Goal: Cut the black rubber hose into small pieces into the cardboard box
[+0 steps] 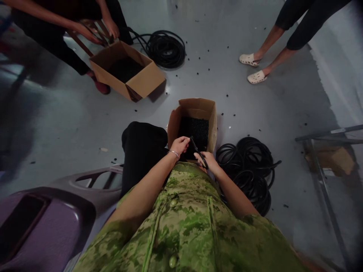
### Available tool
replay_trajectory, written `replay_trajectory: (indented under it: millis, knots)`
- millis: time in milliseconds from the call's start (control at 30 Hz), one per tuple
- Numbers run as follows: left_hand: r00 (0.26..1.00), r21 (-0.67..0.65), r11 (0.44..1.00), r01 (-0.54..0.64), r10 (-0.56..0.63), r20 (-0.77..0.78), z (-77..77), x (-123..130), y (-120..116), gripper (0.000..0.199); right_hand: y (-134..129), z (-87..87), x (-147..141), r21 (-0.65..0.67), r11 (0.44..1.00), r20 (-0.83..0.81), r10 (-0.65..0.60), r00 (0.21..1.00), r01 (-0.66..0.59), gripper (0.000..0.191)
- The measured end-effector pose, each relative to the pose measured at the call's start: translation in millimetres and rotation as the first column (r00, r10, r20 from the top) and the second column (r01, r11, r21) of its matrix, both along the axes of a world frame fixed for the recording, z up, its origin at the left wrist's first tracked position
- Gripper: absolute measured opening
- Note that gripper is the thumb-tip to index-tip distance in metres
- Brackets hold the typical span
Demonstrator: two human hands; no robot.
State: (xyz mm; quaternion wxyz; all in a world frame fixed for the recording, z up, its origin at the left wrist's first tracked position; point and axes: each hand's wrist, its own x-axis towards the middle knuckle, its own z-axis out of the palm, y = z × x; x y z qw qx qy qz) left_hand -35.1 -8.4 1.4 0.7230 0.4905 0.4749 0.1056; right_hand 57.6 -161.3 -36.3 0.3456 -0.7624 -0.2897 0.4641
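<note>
My left hand (180, 146), with a bracelet at its wrist, is closed in a pinch at the upper end of a slim black piece (194, 144). My right hand (208, 160) is closed around the lower, curved end of that piece. Whether it is a length of hose or a tool's handle, I cannot tell. Both hands are over the near side of an open cardboard box (212, 126). Inside the box lies a heap of small black bits (198, 128).
Black hose coils (246, 162) lie right of my box, with another hose coil (166, 49) farther off. At the upper left a co-worker's hands (96, 32) are above a second cardboard box (150, 77). Another person's clogs (256, 77) and a metal frame (323, 185) are at right.
</note>
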Motion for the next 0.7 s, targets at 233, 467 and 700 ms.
replay_trajectory:
  millis: [233, 467, 700]
  knots:
    - [1.000, 0.009, 1.000, 0.014, -0.014, 0.007, -1.6, -0.4, 0.4, 0.021, -0.9, -1.7, -1.6, -0.008, 0.999, 0.141, 0.044, 0.989, -0.043, 0.057]
    - [1.000, 0.000, 1.000, 0.020, -0.020, -0.013, -2.2, -0.2, 1.2, 0.023, -1.4, -1.1, -7.9, 0.004, 0.997, 0.346, 0.070, 0.936, -0.076, 0.059]
    - [0.999, 0.008, 0.999, 0.037, -0.037, -0.009, -5.2, -0.1, 0.7, 0.024, -2.3, 2.9, -17.7, 0.008, 0.999, 0.424, 0.044, 0.904, -0.053, 0.059]
